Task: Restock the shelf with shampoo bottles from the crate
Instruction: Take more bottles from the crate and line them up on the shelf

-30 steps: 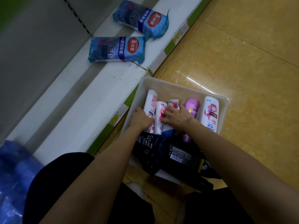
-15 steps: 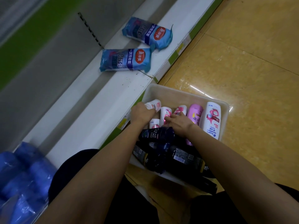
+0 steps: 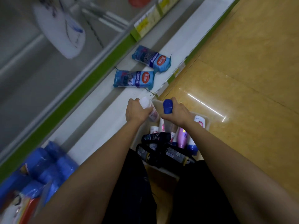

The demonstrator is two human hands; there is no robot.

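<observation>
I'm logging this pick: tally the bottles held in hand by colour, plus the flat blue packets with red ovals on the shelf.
White-and-pink bottle, in left hand: 1
Blue-capped bottle, in right hand: 1
Blue packets, nearer and farther: 2
Total: 4

A shop aisle: long white shelves edged in green with price labels, packaged goods beyond the hands, and a crate of bottles on glossy floor.
</observation>
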